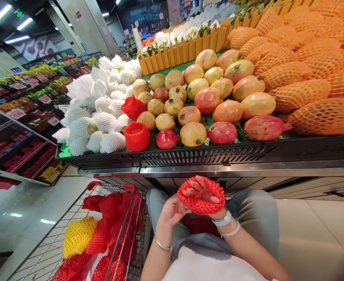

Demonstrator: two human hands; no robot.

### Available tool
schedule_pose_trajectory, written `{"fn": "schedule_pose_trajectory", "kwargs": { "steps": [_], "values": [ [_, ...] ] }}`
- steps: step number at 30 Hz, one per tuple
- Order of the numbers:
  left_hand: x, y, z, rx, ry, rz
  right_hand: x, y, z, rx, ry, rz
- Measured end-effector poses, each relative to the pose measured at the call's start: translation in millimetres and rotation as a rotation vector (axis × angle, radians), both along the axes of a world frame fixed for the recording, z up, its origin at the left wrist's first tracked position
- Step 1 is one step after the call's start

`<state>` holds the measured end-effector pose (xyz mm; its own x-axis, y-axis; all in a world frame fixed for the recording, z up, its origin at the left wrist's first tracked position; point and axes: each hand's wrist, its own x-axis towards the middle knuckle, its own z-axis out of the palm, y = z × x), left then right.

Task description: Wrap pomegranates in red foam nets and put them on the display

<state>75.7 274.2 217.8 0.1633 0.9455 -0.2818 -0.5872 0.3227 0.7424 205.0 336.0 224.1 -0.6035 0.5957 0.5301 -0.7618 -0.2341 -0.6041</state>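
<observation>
A red foam net sleeve [208,208] is stretched into a ring in front of my body, below the edge of the fruit display. My right hand [199,189] is pushed through it, with its fingers spread inside the opening. At the sleeve's left side, my left hand [173,208] grips its rim; part of its fingers is hidden behind the net. Beyond my hands, bare pomegranates [193,134] lie in rows on the green-lined display. Two fruits in red foam sleeves [137,136] sit left of them at the front.
A wire shopping cart [125,218] at my left holds several red sleeves and a yellow foam sleeve [80,236]. White-netted fruit [82,130] is piled on the display's left, orange-netted fruit [324,115] on its right. The black tray edge [204,154] runs across in front.
</observation>
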Motion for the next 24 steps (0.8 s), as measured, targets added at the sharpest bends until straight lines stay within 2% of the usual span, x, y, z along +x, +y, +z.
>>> {"fn": "schedule_pose_trajectory", "kwargs": {
  "steps": [1, 2, 3, 5, 6, 7, 8, 9, 10, 12, 14, 16, 19, 21, 24],
  "values": [
    [2.0, -0.9, -4.4, 0.011, 0.045, 0.018, 0.1, 2.1, 2.5, 0.014, 0.001, -0.012],
    [4.1, -2.3, -7.6, 0.038, 0.116, 0.089, 0.4, 4.1, 4.7, 0.032, -0.008, -0.017],
    [5.8, -4.3, -9.0, 0.096, 0.227, 0.226, 0.9, 5.9, 6.6, 0.053, -0.024, -0.016],
    [7.2, -9.4, -5.1, 0.371, 0.592, 0.609, 1.7, 7.9, 9.2, 0.084, -0.074, -0.017],
    [6.5, -12.2, 0.2, 0.567, 0.799, 0.736, 1.7, 8.1, 10.0, 0.094, -0.092, -0.021],
    [5.1, -14.8, 7.3, 0.759, 0.988, 0.767, 1.3, 7.8, 10.4, 0.094, -0.110, -0.026],
    [3.2, -17.0, 15.4, 0.950, 1.149, 0.675, 0.7, 7.1, 10.8, 0.087, -0.131, -0.025],
    [1.2, -18.6, 23.7, 1.070, 1.264, 0.525, -0.1, 6.1, 11.2, 0.074, -0.141, -0.023],
    [-0.7, -19.7, 31.1, 1.127, 1.327, 0.437, -0.9, 4.9, 11.8, 0.053, -0.147, -0.021],
    [-2.8, -20.6, 40.5, 1.182, 1.241, 0.387, -1.7, 1.9, 14.8, -0.030, -0.164, -0.055],
    [-1.8, -20.6, 41.2, 1.176, 1.033, 0.381, -1.2, -1.8, 19.8, -0.127, -0.200, -0.149],
    [2.1, -19.9, 35.7, 1.082, 0.910, 0.336, -0.3, -5.2, 24.2, -0.213, -0.251, -0.294],
    [8.8, -17.8, 26.8, 0.798, 0.947, 0.335, -0.1, -6.3, 25.1, -0.263, -0.302, -0.443],
    [8.6, -16.0, 26.0, 0.704, 0.964, 0.326, 0.6, -3.6, 22.5, -0.240, -0.296, -0.413],
    [-5.9, -14.2, 38.9, 0.846, 1.008, 0.224, 4.8, 1.9, 20.3, -0.110, -0.281, -0.304]
  ]
}}
